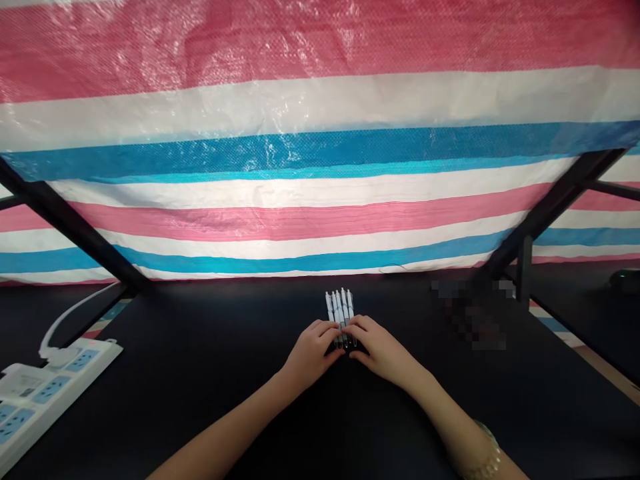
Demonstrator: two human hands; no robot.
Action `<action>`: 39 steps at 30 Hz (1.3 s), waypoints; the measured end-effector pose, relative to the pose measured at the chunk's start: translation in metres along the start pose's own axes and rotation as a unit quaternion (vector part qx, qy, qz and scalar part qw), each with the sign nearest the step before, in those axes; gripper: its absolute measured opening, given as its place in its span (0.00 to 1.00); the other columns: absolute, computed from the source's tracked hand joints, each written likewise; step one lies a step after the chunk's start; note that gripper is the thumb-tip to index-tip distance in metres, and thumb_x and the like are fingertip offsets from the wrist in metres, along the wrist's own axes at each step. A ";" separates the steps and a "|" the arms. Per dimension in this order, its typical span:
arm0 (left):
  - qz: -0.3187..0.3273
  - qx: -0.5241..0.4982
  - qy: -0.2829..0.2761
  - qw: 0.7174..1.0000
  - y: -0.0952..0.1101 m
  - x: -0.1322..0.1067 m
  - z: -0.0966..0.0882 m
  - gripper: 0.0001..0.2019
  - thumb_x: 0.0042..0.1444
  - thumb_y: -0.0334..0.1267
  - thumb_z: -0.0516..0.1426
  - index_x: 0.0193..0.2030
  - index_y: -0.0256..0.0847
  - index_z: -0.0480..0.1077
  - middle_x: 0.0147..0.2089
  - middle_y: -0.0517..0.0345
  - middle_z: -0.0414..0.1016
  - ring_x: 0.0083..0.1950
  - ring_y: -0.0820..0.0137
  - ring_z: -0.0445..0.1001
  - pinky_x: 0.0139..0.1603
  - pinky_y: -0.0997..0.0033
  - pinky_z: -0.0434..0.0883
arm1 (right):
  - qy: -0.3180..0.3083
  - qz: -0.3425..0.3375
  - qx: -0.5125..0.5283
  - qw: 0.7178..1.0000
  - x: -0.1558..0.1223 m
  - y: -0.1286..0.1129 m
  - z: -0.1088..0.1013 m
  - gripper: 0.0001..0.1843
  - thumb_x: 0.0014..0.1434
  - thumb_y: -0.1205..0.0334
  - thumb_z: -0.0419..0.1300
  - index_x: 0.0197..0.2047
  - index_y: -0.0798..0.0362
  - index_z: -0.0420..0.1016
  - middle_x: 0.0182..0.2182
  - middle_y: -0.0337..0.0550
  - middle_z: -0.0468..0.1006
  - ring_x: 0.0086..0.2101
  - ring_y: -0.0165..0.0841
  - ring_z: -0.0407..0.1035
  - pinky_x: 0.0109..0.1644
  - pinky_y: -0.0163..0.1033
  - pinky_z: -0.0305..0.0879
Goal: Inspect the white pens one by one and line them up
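Observation:
Several white pens [340, 308] lie side by side in a tight row on the black table [200, 373], tips pointing away from me. My left hand [311, 355] presses against the near left side of the row, fingers curled around the pens' lower ends. My right hand [381, 350] holds the same ends from the right, fingers bent over them. Both hands meet at the bundle's near end, which they hide. A bracelet [487, 460] sits on my right wrist.
A white power strip [45, 390] with a white cable lies at the table's left edge. A red, white and blue striped tarp [320, 167] hangs behind the table. Black frame bars [545, 213] slant down at both sides. A blurred patch lies right of the pens.

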State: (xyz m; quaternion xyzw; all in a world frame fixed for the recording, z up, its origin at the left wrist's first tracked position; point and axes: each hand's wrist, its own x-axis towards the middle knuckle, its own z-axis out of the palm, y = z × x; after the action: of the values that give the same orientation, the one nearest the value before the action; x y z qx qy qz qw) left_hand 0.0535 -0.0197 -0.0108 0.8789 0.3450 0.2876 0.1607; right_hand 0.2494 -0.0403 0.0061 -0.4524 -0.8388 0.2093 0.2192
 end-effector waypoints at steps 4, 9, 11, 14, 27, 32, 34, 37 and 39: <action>-0.003 -0.003 -0.007 1.000 -0.002 0.003 0.000 0.14 0.51 0.34 0.60 0.46 0.44 0.70 0.48 0.52 0.73 0.47 0.61 0.71 0.48 0.56 0.70 | -0.008 0.000 0.002 1.000 0.001 0.004 -0.003 0.23 0.50 0.73 0.59 0.50 0.49 0.66 0.45 0.45 0.67 0.46 0.37 0.62 0.50 0.44 0.61; -0.013 -0.018 0.010 1.000 -0.004 0.003 0.003 0.13 0.53 0.36 0.59 0.47 0.45 0.69 0.48 0.52 0.73 0.48 0.60 0.71 0.49 0.55 0.70 | -0.017 -0.001 0.012 1.000 0.002 0.005 -0.007 0.17 0.50 0.75 0.57 0.43 0.50 0.68 0.42 0.43 0.68 0.44 0.35 0.63 0.48 0.41 0.62; -0.012 -0.022 0.011 1.000 -0.005 0.002 0.004 0.13 0.53 0.36 0.59 0.46 0.45 0.69 0.49 0.52 0.73 0.48 0.60 0.71 0.48 0.55 0.71 | -0.019 0.003 0.020 1.000 0.002 0.005 -0.008 0.13 0.50 0.75 0.57 0.38 0.51 0.68 0.40 0.42 0.69 0.42 0.34 0.64 0.46 0.40 0.62; -0.016 -0.027 0.010 0.999 -0.006 0.002 0.003 0.13 0.52 0.35 0.59 0.46 0.45 0.69 0.49 0.51 0.73 0.48 0.60 0.71 0.49 0.55 0.71 | -0.022 0.006 0.031 0.999 0.003 0.005 -0.008 0.12 0.50 0.76 0.56 0.36 0.51 0.68 0.39 0.41 0.69 0.41 0.33 0.64 0.45 0.38 0.61; -0.117 -0.127 0.045 0.984 -0.003 -0.001 -0.010 0.13 0.58 0.35 0.52 0.50 0.46 0.68 0.45 0.54 0.75 0.43 0.65 0.74 0.45 0.61 0.73 | -0.009 0.036 0.081 0.996 -0.001 0.001 -0.018 0.12 0.50 0.75 0.51 0.36 0.51 0.64 0.40 0.41 0.65 0.36 0.30 0.64 0.40 0.35 0.62; -0.182 -0.185 0.109 0.960 -0.003 0.000 -0.014 0.09 0.58 0.36 0.52 0.44 0.45 0.70 0.41 0.56 0.76 0.41 0.65 0.76 0.44 0.64 0.73 | 0.039 0.028 0.050 0.998 0.001 -0.003 -0.018 0.16 0.51 0.77 0.49 0.40 0.51 0.64 0.40 0.43 0.67 0.41 0.33 0.63 0.45 0.38 0.61; -0.196 -0.210 0.133 0.949 -0.001 -0.001 -0.014 0.09 0.58 0.36 0.52 0.44 0.44 0.69 0.41 0.56 0.76 0.41 0.65 0.76 0.43 0.65 0.73 | 0.039 0.016 0.027 0.999 0.001 -0.008 -0.014 0.16 0.51 0.78 0.47 0.40 0.51 0.65 0.39 0.44 0.68 0.41 0.34 0.62 0.45 0.39 0.61; -0.206 -0.234 0.157 0.937 -0.001 -0.001 -0.014 0.08 0.59 0.36 0.51 0.44 0.43 0.68 0.39 0.56 0.76 0.37 0.67 0.76 0.39 0.67 0.73 | 0.027 -0.014 -0.023 0.999 0.002 -0.018 -0.002 0.18 0.51 0.79 0.47 0.42 0.52 0.66 0.41 0.46 0.69 0.42 0.35 0.63 0.45 0.41 0.61; -0.205 -0.244 0.174 0.932 -0.001 -0.002 -0.014 0.08 0.60 0.37 0.51 0.45 0.43 0.67 0.38 0.57 0.76 0.35 0.68 0.75 0.38 0.67 0.73 | 0.007 -0.057 -0.068 0.996 0.002 -0.025 0.008 0.20 0.52 0.78 0.48 0.46 0.53 0.65 0.46 0.49 0.69 0.47 0.38 0.62 0.49 0.45 0.60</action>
State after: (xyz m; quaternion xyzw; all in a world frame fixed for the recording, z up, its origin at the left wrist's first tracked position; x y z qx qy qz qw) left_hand 0.0428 -0.0190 -0.0012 0.6592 0.4593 0.4721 0.3628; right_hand 0.2277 -0.0524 0.0133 -0.4190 -0.8740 0.1360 0.2050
